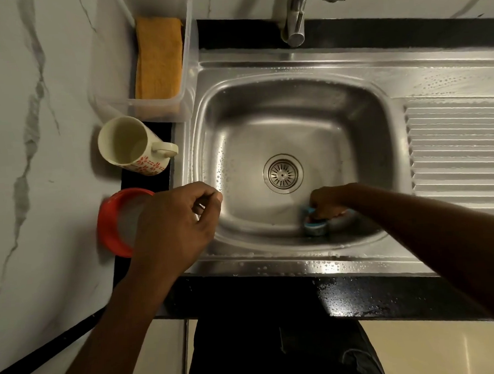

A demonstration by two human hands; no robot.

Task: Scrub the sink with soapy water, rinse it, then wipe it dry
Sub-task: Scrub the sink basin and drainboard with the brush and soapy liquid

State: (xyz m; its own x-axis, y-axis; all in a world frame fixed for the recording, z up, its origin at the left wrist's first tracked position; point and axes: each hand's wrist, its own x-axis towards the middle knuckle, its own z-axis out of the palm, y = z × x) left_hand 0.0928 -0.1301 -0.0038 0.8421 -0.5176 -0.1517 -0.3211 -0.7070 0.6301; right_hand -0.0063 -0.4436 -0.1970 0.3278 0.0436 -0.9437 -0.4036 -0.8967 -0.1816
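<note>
Nearest, well in front of the drain [283, 173]: a black counter edge [360, 298], wet and beaded with droplets.

Left of the drain and nearer, hovering over the front left corner of the sink [237, 124]: the left hand [173, 225], fingers loosely curled, thumb tip close to the forefinger. Hiding part of a red bowl [107, 222], set further left of the drain on the counter.

Right of the drain and nearer, down on the basin floor by the front wall: the right hand [326, 201], fingers clamped round a blue scrubber [315, 227], pressing it to the steel. Mostly covered and blurred; cannot tell its long axis.

As for the sink: long axis left to right, basin open upward around the drain, ribbed drainboard [458, 147] well to the right.

Left of the drain: a cream mug [129, 144] with red flowers, upright, handle pointing toward the basin.

Left of the drain and behind it: a clear plastic tub [189, 84] holding a folded orange cloth [159, 57], long side running front to back.

Farthest, behind the drain: a steel tap [295, 18] at the back rim.
</note>
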